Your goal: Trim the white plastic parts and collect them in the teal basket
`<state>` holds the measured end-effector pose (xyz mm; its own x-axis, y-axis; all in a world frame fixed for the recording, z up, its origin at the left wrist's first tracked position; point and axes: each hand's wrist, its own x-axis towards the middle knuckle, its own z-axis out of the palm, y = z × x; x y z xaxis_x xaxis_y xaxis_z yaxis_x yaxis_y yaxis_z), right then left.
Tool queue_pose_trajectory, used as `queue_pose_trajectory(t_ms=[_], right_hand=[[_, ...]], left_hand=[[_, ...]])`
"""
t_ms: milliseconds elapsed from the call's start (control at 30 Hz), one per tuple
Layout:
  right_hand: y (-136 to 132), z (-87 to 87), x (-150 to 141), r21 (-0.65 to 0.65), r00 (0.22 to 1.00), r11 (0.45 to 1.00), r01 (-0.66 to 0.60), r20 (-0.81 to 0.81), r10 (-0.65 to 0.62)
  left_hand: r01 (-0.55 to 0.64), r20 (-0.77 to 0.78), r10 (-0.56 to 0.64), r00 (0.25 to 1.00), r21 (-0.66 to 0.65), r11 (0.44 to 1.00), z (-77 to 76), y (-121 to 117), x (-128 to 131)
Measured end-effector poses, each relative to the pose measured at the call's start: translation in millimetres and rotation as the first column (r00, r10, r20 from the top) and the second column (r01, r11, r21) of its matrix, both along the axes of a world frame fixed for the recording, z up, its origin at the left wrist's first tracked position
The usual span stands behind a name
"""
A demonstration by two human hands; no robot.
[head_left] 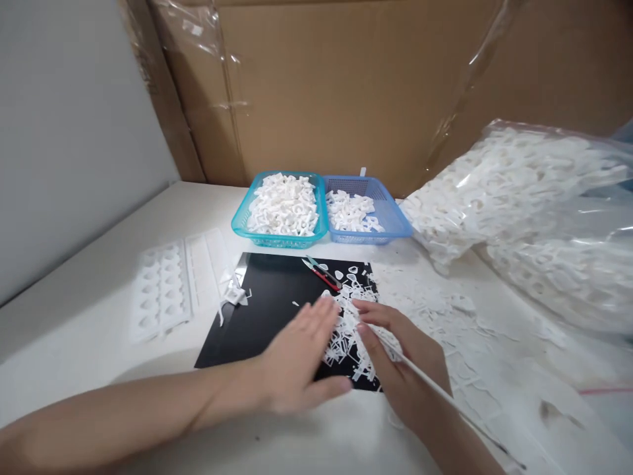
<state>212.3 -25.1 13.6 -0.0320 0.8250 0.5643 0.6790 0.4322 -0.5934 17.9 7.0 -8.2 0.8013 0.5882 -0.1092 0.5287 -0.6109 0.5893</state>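
Observation:
My left hand point(306, 353) is stretched flat over the black mat point(267, 303), its fingers together and thumb out to the side. It is at the left edge of a pile of small white plastic scraps point(341, 343). On the pile's right side, my right hand point(405, 356) is curled around a thin white stick point(445, 396), which slants down to a dark tip at the lower right. Its thumb and forefinger border the scraps. Beyond both hands, small red-handled snips point(324, 274) lie on the mat.
Behind the mat stand a teal basket point(240, 221) full of white pieces and a blue basket point(398, 221) holding fewer. A clear bag point(534, 191) of white parts bulges at right. White molded trays point(163, 287) lie at left. Loose scraps point(445, 323) litter the table's right; cardboard point(336, 86) walls the back.

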Motion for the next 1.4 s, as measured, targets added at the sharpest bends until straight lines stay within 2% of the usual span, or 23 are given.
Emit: queue_pose_trajectory(t_ms=[67, 133, 233, 267, 300, 333, 400, 433, 500, 600, 767, 867, 1033, 1133, 1300, 1400], right_hand=[[1, 1.9, 4, -0.001, 0.998, 0.998, 0.056, -0.031, -0.056], [2, 5.3, 7, 0.013, 0.99, 0.993, 0.119, -0.077, -0.117], [-1, 11.4, 8, 0.058, 0.973, 0.984, 0.169, -0.167, -0.158], [-2, 13.0, 7, 0.051, 0.967, 0.984, 0.171, -0.202, -0.157], [-4, 14.2, 6, 0.033, 0.959, 0.985, 0.167, -0.237, -0.155], [-5, 14.8, 5, 0.005, 0.952, 0.987, 0.158, -0.265, -0.151], [-6, 14.5, 3, -0.063, 0.949, 0.99, 0.128, -0.283, -0.141], [-6, 13.8, 1, -0.093, 0.953, 0.99, 0.107, -0.274, -0.129], [-5, 12.3, -4, -0.123, 0.967, 0.991, 0.046, -0.245, -0.075], [-3, 11.8, -15, -0.107, 0.971, 0.991, -0.077, -0.235, 0.05], [-2, 12.7, -32, -0.004, 0.95, 0.966, -0.259, -0.184, 0.254], [-2, 7.9, -36, 0.048, 0.926, 0.936, -0.348, -0.139, 0.352], [1, -3.4, -34, 0.107, 0.926, 0.926, -0.362, -0.074, 0.371], [4, -7.0, -33, 0.128, 0.927, 0.923, -0.364, -0.047, 0.372], [8, -8.1, -33, 0.148, 0.923, 0.911, -0.385, 0.05, 0.382], [9, -6.3, -32, 0.147, 0.911, 0.902, -0.406, 0.138, 0.388]], left_hand=[[-0.029, 0.061, 0.035, 0.998, -0.084, 0.996, 12.6, -1, 21], [-0.063, 0.1, 0.07, 0.993, -0.068, 0.996, 25.5, -3, 25], [-0.205, 0.091, 0.194, 0.977, 0.132, 0.97, 39.0, -1, -3], [-0.263, 0.056, 0.257, 0.965, 0.237, 0.935, 40.9, 1, -18], [-0.321, 0.02, 0.337, 0.941, 0.365, 0.874, 41.4, 5, -35], [-0.397, -0.007, 0.461, 0.887, 0.495, 0.773, 40.4, 10, -53], [-0.515, 0.015, 0.622, 0.783, 0.576, 0.634, 35.4, 20, -84], [-0.539, 0.02, 0.659, 0.752, 0.593, 0.598, 31.8, 24, -96], [-0.563, 0.041, 0.679, 0.733, 0.596, 0.572, 24.9, 28, -109], [-0.571, 0.132, 0.622, 0.772, 0.575, 0.586, 19.4, 24, -104], [-0.516, 0.316, 0.41, 0.855, 0.457, 0.724, 24.8, 4, -61], [-0.488, 0.377, 0.351, 0.857, 0.372, 0.79, 25.7, -1, -43], [-0.468, 0.442, 0.364, 0.82, 0.15, 0.871, 17.2, -1, -36], [-0.459, 0.437, 0.393, 0.809, 0.052, 0.887, 13.7, 0, -38], [-0.448, 0.432, 0.384, 0.816, 0.052, 0.893, 13.7, 1, -38], [-0.454, 0.418, 0.409, 0.811, 0.011, 0.891, 14.4, 1, -40]])
